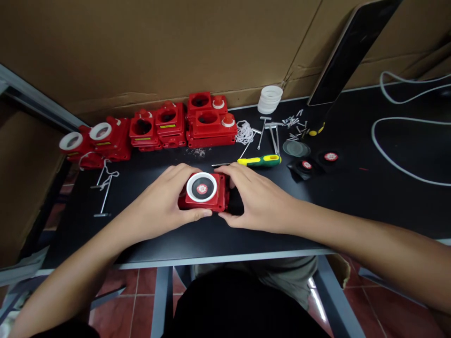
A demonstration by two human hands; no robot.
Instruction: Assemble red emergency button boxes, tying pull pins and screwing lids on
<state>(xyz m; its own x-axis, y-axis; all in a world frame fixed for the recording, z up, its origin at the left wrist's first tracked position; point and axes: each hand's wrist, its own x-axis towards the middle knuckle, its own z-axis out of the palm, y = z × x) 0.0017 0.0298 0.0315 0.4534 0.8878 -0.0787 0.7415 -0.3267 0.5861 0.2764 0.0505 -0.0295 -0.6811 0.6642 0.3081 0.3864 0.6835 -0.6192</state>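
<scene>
A red plastic box (205, 193) with a white ring and a black disc with a red-and-white centre on top rests on the black table (352, 202), near its front edge. My left hand (165, 202) wraps its left side, thumb along the front. My right hand (255, 199) grips its right side, fingers curled over the far corner. Both hands are closed on the box.
Several red boxes (183, 124) line the back, two with white rings (100, 131). A green-yellow screwdriver (259, 161) lies just behind my hands. White ring stack (270, 99), metal pins (273, 131), screws, black discs (306, 165), a tablet (348, 51) and white cable (394, 164) sit right.
</scene>
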